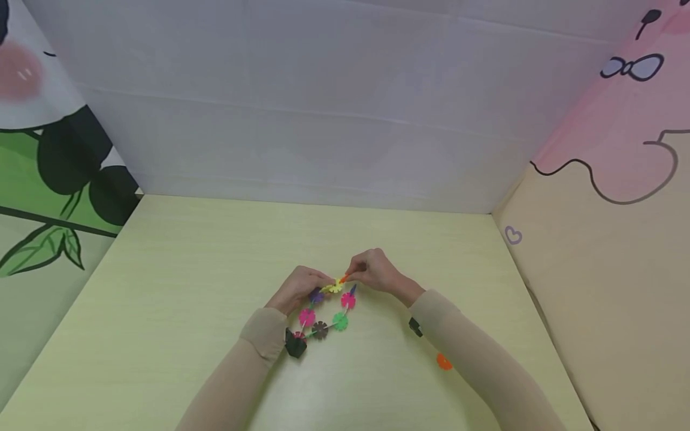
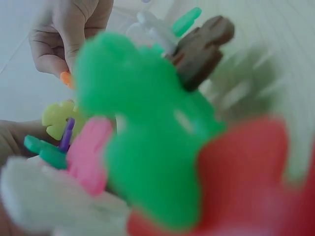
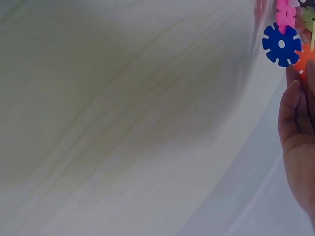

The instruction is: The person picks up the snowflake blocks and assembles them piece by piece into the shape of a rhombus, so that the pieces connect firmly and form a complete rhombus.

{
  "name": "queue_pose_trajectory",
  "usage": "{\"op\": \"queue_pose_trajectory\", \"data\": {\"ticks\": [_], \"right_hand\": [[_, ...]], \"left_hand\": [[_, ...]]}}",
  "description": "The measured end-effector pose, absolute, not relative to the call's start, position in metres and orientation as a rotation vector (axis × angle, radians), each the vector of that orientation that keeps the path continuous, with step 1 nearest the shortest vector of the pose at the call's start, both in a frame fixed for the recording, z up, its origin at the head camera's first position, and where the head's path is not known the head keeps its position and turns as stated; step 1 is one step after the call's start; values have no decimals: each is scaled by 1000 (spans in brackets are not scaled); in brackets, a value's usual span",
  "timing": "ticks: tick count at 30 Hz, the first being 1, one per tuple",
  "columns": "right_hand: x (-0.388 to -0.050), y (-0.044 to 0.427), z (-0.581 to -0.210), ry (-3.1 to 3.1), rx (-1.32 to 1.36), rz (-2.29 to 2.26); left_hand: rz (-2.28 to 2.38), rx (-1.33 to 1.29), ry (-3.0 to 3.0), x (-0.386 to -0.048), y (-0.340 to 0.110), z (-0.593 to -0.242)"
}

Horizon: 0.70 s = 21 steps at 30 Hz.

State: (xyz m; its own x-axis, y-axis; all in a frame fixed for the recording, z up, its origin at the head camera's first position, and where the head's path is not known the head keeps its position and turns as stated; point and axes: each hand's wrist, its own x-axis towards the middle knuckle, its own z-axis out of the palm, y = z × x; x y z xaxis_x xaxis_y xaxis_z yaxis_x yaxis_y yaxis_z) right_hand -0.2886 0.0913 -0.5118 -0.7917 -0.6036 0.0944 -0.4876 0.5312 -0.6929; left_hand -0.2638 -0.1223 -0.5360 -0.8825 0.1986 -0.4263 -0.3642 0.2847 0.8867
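Observation:
A chain of interlocking snowflake discs in several colours hangs in a loop between the hands. My left hand point(image 1: 303, 286) grips it at the upper left, by a purple disc point(image 1: 316, 296) and a yellow disc point(image 1: 336, 286). Between thumb and fingertips, my right hand point(image 1: 377, 270) pinches an orange disc point(image 1: 344, 279) against the yellow one; whether they are slotted together I cannot tell. A blue disc point(image 3: 282, 44) at the chain's other end stands close to the orange one, joined to a pink disc point(image 3: 285, 14). Close up in the left wrist view, a green disc point(image 2: 147, 128) hides part of the chain.
A loose orange disc point(image 1: 444, 361) lies on the pale wooden table point(image 1: 215, 239) beside the right forearm. A grey-white panel point(image 1: 323, 120) stands behind the table, with printed panels left and right. Dark wrist cameras point(image 1: 295, 345) sit on both sleeves.

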Motion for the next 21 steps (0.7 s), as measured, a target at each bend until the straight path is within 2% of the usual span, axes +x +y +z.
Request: {"op": "queue_pose_trajectory", "data": {"ticks": [11, 21], "right_hand": [[-281, 87, -511, 2631, -954, -1150], [-283, 91, -512, 2629, -949, -1096]], "left_hand": [[1648, -167, 2064, -264, -124, -537], [1670, -38, 2033, -266, -126, -540]]}}
